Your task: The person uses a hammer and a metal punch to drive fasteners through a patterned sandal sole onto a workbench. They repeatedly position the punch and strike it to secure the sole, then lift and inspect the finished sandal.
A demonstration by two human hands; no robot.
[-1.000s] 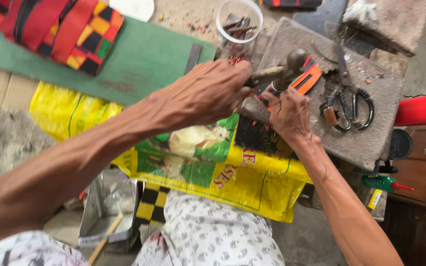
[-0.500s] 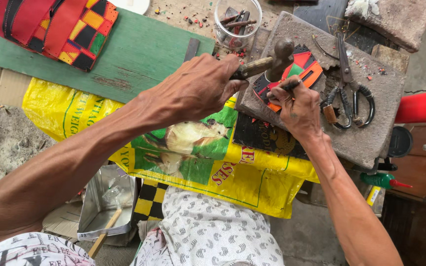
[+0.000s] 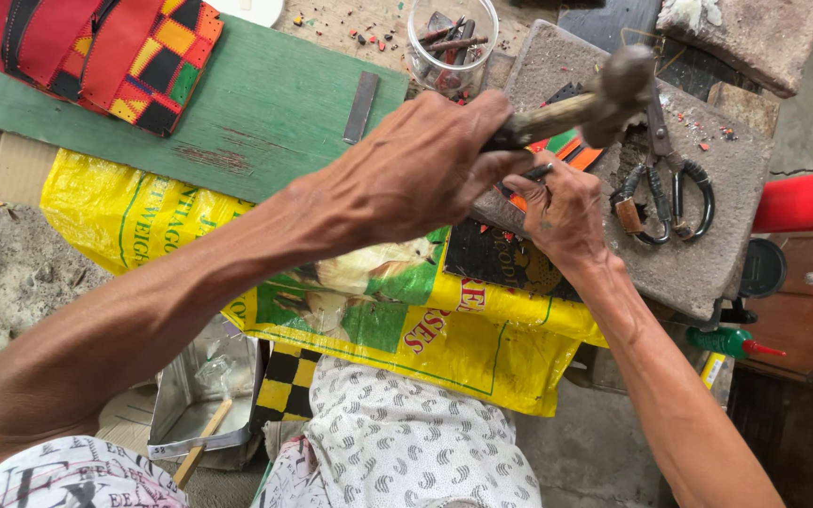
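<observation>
We see the stone slab [image 3: 689, 254] at the right, and on it the scissors [image 3: 665, 193] toward its right side; left of the scissors, on the same slab, lies the woven strip [image 3: 571, 150], with the right hand [image 3: 562, 212] resting on it; above the strip hangs the hammer [image 3: 595, 103], gripped by the left hand [image 3: 406, 174] just to its left; behind the slab's left corner stands the clear cup [image 3: 452, 42] with nails in it; left of the cup lies the board [image 3: 237, 113], a flat metal bar [image 3: 361, 106] on its right end and patterned cloth [image 3: 96, 52] on its far left; the printed sack [image 3: 406, 329] spreads in front of the board, under both forearms; a metal tin [image 3: 204, 395] sits lower left, in front of the sack.
</observation>
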